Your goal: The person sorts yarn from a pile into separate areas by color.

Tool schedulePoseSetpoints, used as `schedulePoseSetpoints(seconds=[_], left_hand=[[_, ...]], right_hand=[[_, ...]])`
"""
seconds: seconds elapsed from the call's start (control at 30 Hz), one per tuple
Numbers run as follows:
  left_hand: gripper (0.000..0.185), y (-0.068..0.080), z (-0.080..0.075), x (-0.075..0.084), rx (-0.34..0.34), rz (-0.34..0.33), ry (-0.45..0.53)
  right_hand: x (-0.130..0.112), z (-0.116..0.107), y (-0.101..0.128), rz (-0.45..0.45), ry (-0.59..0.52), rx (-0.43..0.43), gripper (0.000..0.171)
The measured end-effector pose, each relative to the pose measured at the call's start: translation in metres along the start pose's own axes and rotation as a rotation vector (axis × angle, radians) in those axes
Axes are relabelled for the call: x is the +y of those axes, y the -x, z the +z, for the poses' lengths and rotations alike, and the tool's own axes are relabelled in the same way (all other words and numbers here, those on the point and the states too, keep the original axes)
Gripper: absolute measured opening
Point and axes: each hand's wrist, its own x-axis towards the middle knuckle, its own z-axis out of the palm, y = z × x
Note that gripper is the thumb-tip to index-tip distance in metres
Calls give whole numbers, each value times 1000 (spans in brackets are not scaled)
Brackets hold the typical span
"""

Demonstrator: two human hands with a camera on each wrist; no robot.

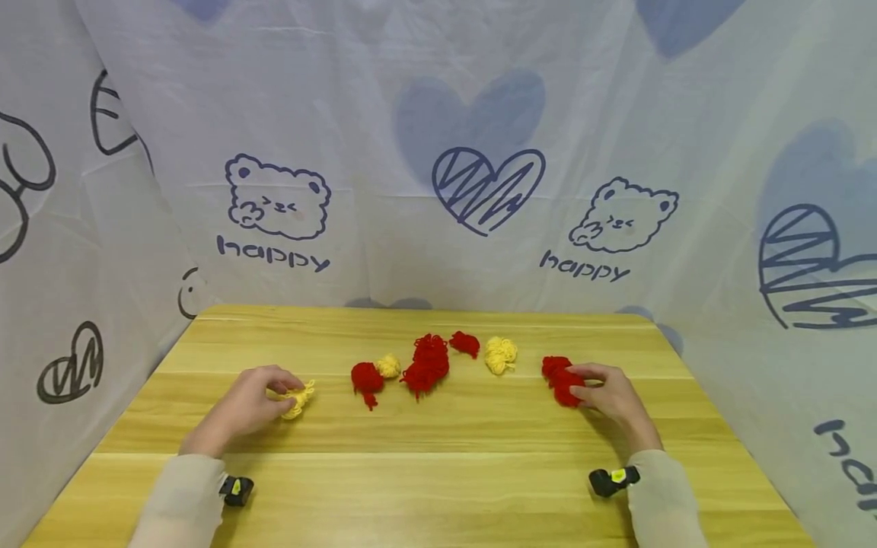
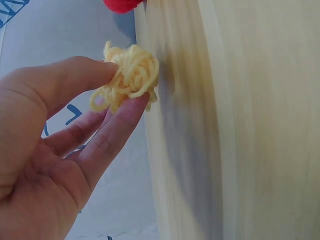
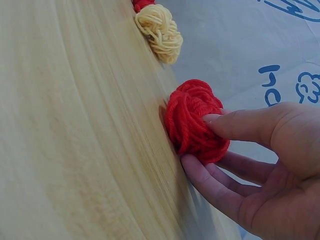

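My left hand [image 1: 253,403] pinches a small yellow yarn bundle [image 1: 299,397] between thumb and fingers at the left of the wooden table [image 1: 438,472]; the left wrist view shows the same yellow bundle [image 2: 131,74] held at the fingertips [image 2: 134,106]. My right hand [image 1: 610,396] pinches a red yarn ball [image 1: 562,380] at the right, thumb on top; in the right wrist view the red ball [image 3: 195,122] rests against the table under my thumb.
Between the hands lie loose yarn bundles: a red one [image 1: 366,378], a small yellow one [image 1: 388,366], a larger red heap [image 1: 428,364], another red one [image 1: 466,343] and a yellow one [image 1: 501,355]. Printed cloth walls [image 1: 438,167] enclose the table on three sides.
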Motion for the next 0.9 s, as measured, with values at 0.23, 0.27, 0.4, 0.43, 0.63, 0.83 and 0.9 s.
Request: schedulePoseSetpoints(seconds=[0.23,0.27,0.4,0.43,0.63,0.83,0.9], left_hand=[[21,3,-8,-4,-3,7,-19],[21,3,-9,-4,-4,7,-19],[21,5,-10,-3,-9,9,-18],[21,5,-10,-3,-10,8,-19],[20,5,-10,-2,-14,0,-27],[20,6,-9,-4,-27,-28,-29],[20,6,-8,-6,-29,-25,-33]], right_hand=[[-2,0,1,-17,7,-7,44],[-2,0,1,-17,6,-6,43],[-3,-1,0,-27,2,-5,44],[-3,-1,0,-27,1,-6,44],[0,0,-1,-26,4,-5,43],[1,0,-1,-27,-15,-3,42],[1,0,-1,-25,-19,-3,42]])
